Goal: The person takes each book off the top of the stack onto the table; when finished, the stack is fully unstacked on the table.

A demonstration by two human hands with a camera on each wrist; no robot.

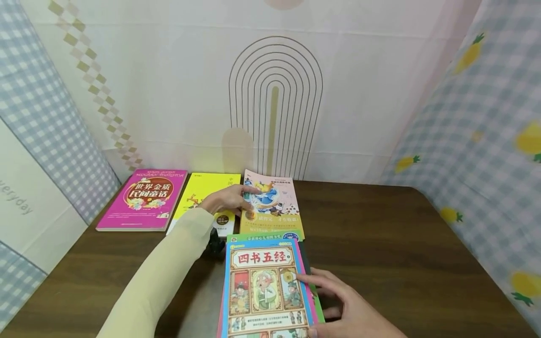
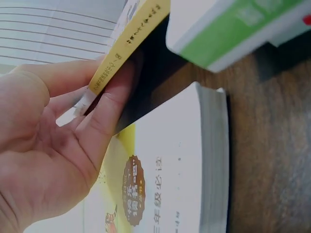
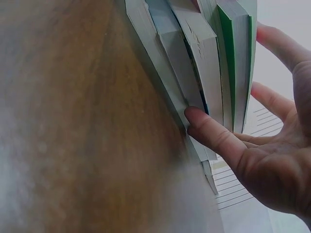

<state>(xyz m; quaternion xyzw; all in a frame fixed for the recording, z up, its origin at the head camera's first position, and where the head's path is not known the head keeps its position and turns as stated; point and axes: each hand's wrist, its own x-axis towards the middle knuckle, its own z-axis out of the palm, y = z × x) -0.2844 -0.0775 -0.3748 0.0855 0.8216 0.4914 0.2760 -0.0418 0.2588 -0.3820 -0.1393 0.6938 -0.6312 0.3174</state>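
My left hand (image 1: 227,198) reaches over the yellow book (image 1: 196,185) and pinches the left edge of a pink-and-yellow book (image 1: 272,223). In the left wrist view, the thumb and fingers lie on either side of that book's spine (image 2: 129,41), which is tilted up from the table. My right hand (image 1: 344,307) rests against the right side of a stack of books, its fingers spread. On top of the stack lies a blue-bordered book (image 1: 264,286). In the right wrist view, one finger touches the page edges (image 3: 209,73) of the stacked books.
A magenta book (image 1: 143,202) lies flat at the far left, beside the yellow one. The dark wooden table (image 1: 372,234) extends to the right. Patterned cloth (image 1: 359,94) hangs behind and at both sides. A small black object (image 1: 214,244) shows under the left wrist.
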